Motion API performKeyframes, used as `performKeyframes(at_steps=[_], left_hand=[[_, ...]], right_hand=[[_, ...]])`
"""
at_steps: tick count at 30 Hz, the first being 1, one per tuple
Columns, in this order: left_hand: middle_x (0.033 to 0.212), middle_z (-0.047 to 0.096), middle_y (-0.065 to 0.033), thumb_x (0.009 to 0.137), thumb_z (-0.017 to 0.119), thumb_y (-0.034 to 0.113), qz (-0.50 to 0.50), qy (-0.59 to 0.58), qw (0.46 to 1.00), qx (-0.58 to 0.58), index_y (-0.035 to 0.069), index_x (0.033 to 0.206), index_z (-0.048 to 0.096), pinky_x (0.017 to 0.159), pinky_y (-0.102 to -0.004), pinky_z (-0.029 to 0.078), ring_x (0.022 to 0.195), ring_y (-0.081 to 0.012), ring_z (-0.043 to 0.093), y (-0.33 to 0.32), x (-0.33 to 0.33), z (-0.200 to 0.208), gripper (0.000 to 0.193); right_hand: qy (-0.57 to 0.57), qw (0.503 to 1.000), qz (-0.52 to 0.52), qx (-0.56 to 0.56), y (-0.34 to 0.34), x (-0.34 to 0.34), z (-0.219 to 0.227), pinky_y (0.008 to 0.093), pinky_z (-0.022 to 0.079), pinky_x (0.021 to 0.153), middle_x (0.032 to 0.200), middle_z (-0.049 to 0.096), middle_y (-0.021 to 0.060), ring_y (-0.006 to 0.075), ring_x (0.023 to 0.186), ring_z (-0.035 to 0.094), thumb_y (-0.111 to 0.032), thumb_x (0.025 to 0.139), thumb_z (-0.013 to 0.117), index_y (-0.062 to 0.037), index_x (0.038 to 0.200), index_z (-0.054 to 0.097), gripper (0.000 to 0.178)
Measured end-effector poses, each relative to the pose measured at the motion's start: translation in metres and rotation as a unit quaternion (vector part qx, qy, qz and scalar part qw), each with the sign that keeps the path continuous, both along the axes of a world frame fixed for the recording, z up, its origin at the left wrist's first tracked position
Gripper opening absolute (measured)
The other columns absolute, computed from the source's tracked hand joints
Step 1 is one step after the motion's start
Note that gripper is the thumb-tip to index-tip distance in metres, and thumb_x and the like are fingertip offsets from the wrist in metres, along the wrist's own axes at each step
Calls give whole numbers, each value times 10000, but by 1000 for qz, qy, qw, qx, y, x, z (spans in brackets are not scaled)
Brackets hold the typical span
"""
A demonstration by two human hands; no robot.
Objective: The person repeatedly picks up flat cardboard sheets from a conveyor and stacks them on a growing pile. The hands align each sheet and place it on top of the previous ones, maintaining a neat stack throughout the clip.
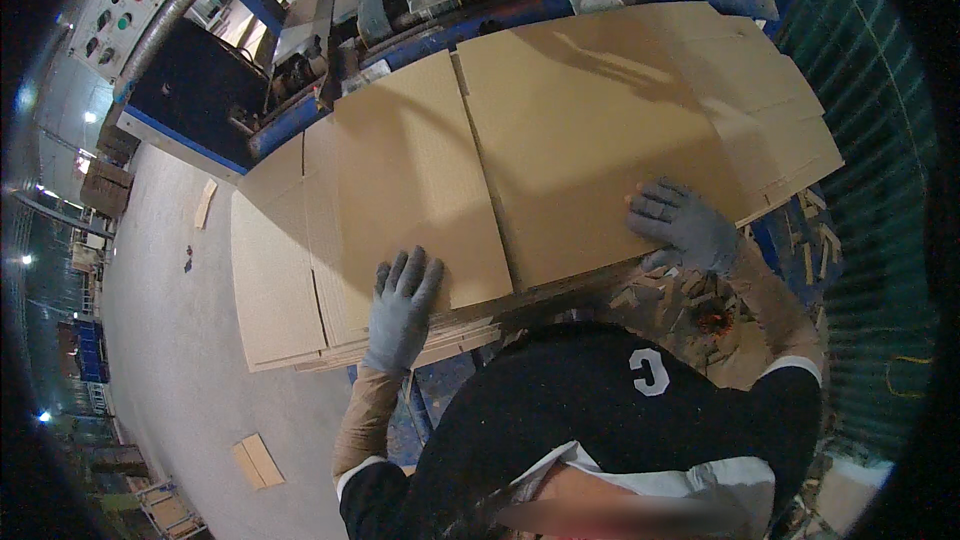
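Note:
A stack of flat brown cardboard box blanks (590,140) lies in front of me, its top sheet cut by long slots and creases. My left hand (402,305), in a grey glove, rests on the near edge of the top sheet with its fingers stretched out. Further right, my right hand (690,228), gloved the same way, lies on the sheet near its right front edge. Its fingers are extended and hold nothing. Several more sheets show as layered edges under the top one.
Beyond the stack stands a blue machine (400,55) with rollers, and a control panel (120,20) with buttons at upper left. A green corrugated wall (870,140) is on the right. Cardboard scraps (720,315) lie right of my body; a cardboard piece (258,462) lies on the grey floor (180,340).

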State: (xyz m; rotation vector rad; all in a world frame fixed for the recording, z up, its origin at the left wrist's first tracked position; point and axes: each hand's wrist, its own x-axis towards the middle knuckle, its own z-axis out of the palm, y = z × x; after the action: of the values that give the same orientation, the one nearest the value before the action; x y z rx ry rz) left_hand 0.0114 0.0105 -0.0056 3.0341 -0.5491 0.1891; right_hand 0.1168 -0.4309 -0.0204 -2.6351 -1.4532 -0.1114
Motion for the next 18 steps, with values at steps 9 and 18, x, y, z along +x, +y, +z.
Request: performKeyframes(at_steps=[9,18], left_hand=[[1036,662,-187,974,422,386,349,89,877,-318,-37,1166,592,806,-338,493,954,-251,635,126,92,-15,494],[986,643,-253,968,380,375,340,-39,902,-263,0,1000,644,784,-463,477,890,-404,621,136,164,-43,460]], right_hand=[[35,853,-488,184,-83,143,-27,436,447,912,1138,598,212,391,1080,556,-301,957,414,-22,1089,578,349],[4,889,-388,244,-90,219,-45,448,457,677,820,637,210,393,788,605,-278,925,479,-22,849,641,312]])
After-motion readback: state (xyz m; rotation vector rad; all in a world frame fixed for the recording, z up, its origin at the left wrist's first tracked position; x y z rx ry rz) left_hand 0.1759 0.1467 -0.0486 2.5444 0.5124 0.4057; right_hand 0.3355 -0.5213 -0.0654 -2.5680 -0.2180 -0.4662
